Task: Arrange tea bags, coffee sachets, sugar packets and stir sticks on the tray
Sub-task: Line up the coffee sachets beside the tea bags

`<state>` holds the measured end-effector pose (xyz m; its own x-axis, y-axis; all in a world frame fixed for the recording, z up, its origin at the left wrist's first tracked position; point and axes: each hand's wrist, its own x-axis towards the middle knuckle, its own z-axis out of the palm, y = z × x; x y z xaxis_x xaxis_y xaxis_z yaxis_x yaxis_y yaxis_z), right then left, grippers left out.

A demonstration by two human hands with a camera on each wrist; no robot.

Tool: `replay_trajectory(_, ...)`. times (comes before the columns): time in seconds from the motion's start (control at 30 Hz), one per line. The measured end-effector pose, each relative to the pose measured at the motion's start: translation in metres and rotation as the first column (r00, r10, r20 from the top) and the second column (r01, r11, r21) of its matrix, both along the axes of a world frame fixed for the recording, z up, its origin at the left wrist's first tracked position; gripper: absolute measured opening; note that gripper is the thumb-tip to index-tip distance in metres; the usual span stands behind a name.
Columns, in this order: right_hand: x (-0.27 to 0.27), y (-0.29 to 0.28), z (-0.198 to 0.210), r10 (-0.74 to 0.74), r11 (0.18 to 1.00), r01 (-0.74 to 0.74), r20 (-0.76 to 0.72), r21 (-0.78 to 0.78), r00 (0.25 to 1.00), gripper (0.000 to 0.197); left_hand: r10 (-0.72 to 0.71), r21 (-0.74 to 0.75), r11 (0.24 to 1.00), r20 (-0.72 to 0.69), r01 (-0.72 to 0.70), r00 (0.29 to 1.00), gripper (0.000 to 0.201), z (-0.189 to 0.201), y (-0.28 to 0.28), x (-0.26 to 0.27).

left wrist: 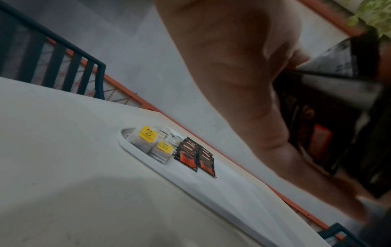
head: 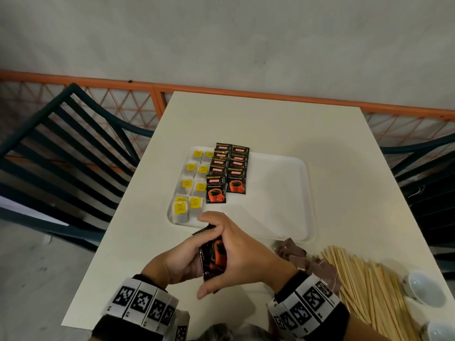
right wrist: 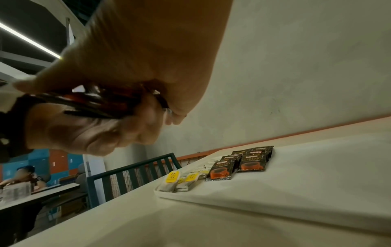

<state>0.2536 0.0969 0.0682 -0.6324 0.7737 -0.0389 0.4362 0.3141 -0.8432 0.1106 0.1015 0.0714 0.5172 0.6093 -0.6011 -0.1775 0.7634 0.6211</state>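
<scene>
Coffee is the step in hand. From the head view, both hands meet above the near edge of the table [head: 118, 267], just short of the white tray [head: 283, 193]: the left hand [head: 177, 264] cups a small stack of coffee sachets [head: 213, 258] from below, fingers curled round it, while the right hand [head: 236, 257] lies over the top, thumb and fingers closed on the same stack. On the tray, yellow-tagged tea bags [head: 187, 185] fill two columns at the left edge, and two overlapping columns of Kopiko sachets [head: 227, 173] sit just beside them. Brown sugar packets [head: 302, 262] and wooden stir sticks [head: 364, 279] wait on the table by the right wrist, near two small white cups [head: 423, 286].

The left wrist view shows the palm up close with dark sachets [left wrist: 321, 133] fanned against it, blurred; the tray rim [left wrist: 135, 155] lies beyond.

The right wrist view shows the sachets [right wrist: 95, 103] edge-on, pressed between both hands above the table.

Next, I judge, one sachet must be peeled from the stack and laid to extend a coffee column, leaving the right half of the tray for sugar and sticks.
</scene>
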Motion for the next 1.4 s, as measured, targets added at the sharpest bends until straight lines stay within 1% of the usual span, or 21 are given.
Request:
replay_trajectory(0.07, 0.000, 0.001, 0.001, 0.023, 1.000, -0.023, 0.023, 0.014, 0.999, 0.115, -0.003, 0.017, 1.000, -0.020, 0.003, 1.000, 0.045, -0.005, 0.001, 0.000)
replay_trajectory(0.2, 0.001, 0.005, -0.001, 0.026, 0.996, -0.030, 0.044, 0.088, 0.999, 0.116, 0.020, 0.040, 0.999, -0.048, -0.018, 0.999, 0.051, -0.009, 0.001, 0.004)
replay_trajectory(0.3, -0.001, 0.006, -0.003, 0.022, 0.994, -0.031, 0.086, 0.104, 0.996, 0.109, 0.019, 0.046, 0.999, -0.052, -0.017, 0.998, 0.054, -0.012, 0.002, 0.002)
replay_trajectory(0.37, -0.003, 0.007, -0.006, 0.015, 0.991, -0.027, 0.089, 0.128, 0.996, 0.100, 0.046, 0.037, 0.998, -0.032, -0.045, 0.998, 0.050, -0.015, 0.004, -0.001)
replay_trajectory(0.43, -0.004, 0.009, -0.009, 0.000, 0.984, -0.016, 0.091, 0.177, 0.996, 0.093, 0.069, 0.023, 0.997, 0.023, -0.070, 0.997, 0.041, -0.016, 0.005, -0.004)
replay_trajectory(0.53, -0.004, 0.013, -0.012, -0.045, 0.982, 0.026, 0.099, 0.188, 0.994, 0.093, 0.040, 0.038, 0.998, 0.037, -0.041, 0.999, 0.038, -0.020, 0.007, -0.009)
replay_trajectory(0.6, -0.002, 0.016, -0.013, -0.057, 0.986, 0.040, 0.101, 0.160, 0.993, 0.101, 0.030, 0.058, 0.998, 0.002, -0.030, 1.000, 0.031, -0.023, 0.009, -0.011)
replay_trajectory(0.63, -0.001, 0.016, -0.014, -0.058, 0.992, 0.048, 0.092, 0.114, 0.994, 0.109, 0.039, 0.069, 0.997, -0.021, -0.038, 0.999, 0.031, -0.023, 0.010, -0.011)
replay_trajectory(0.7, 0.003, 0.016, -0.018, -0.115, 0.993, 0.115, 0.012, -0.027, 0.993, 0.121, 0.094, 0.088, 0.992, -0.048, -0.090, 0.994, 0.034, -0.025, 0.011, -0.014)
replay_trajectory(0.73, 0.005, 0.016, -0.023, -0.181, 0.978, 0.175, -0.045, -0.113, 0.983, 0.120, 0.134, 0.099, 0.987, -0.049, -0.128, 0.990, 0.037, -0.025, 0.012, -0.015)
replay_trajectory(0.77, 0.007, 0.016, -0.027, -0.259, 0.952, 0.239, -0.086, -0.192, 0.962, 0.113, 0.177, 0.113, 0.979, -0.047, -0.170, 0.983, 0.040, -0.027, 0.014, -0.016)
replay_trajectory(0.8, 0.008, 0.017, -0.033, -0.329, 0.920, 0.296, -0.098, -0.255, 0.939, 0.099, 0.218, 0.130, 0.969, -0.057, -0.209, 0.974, 0.044, -0.028, 0.015, -0.017)
replay_trajectory(0.87, 0.010, 0.020, -0.042, -0.395, 0.871, 0.361, -0.038, -0.332, 0.918, 0.060, 0.272, 0.164, 0.953, -0.081, -0.257, 0.959, 0.047, -0.031, 0.017, -0.019)
replay_trajectory(0.9, 0.011, 0.022, -0.044, -0.407, 0.857, 0.381, -0.003, -0.348, 0.913, 0.039, 0.269, 0.178, 0.952, -0.083, -0.251, 0.960, 0.045, -0.032, 0.018, -0.019)
replay_trajectory(0.93, 0.011, 0.023, -0.046, -0.425, 0.842, 0.399, 0.009, -0.363, 0.905, 0.024, 0.252, 0.184, 0.955, -0.085, -0.233, 0.964, 0.042, -0.032, 0.018, -0.018)
replay_trajectory(0.97, 0.011, 0.023, -0.047, -0.454, 0.822, 0.416, -0.005, -0.389, 0.891, 0.016, 0.238, 0.179, 0.959, -0.085, -0.220, 0.968, 0.043, -0.034, 0.017, -0.019)
replay_trajectory(1.07, 0.010, 0.026, -0.052, -0.555, 0.742, 0.471, -0.044, -0.477, 0.830, 0.017, 0.221, 0.128, 0.969, -0.049, -0.213, 0.974, 0.058, -0.039, 0.016, -0.023)
replay_trajectory(1.1, 0.010, 0.027, -0.054, -0.578, 0.720, 0.480, -0.050, -0.501, 0.814, 0.017, 0.223, 0.120, 0.969, -0.048, -0.216, 0.974, 0.059, -0.042, 0.016, -0.025)
replay_trajectory(1.2, 0.010, 0.033, -0.060, -0.606, 0.676, 0.485, -0.045, -0.554, 0.794, 0.018, 0.222, 0.170, 0.965, -0.123, -0.200, 0.967, 0.046, -0.043, 0.018, -0.025)
replay_trajectory(1.27, 0.012, 0.037, -0.062, -0.630, 0.643, 0.480, -0.055, -0.597, 0.775, 0.016, 0.255, 0.184, 0.957, -0.174, -0.223, 0.951, 0.033, -0.043, 0.019, -0.024)
replay_trajectory(1.4, 0.026, 0.058, -0.066, -0.681, 0.596, 0.545, -0.012, -0.589, 0.732, 0.013, 0.318, 0.155, 0.944, -0.208, -0.290, 0.925, 0.030, -0.046, 0.020, -0.033)
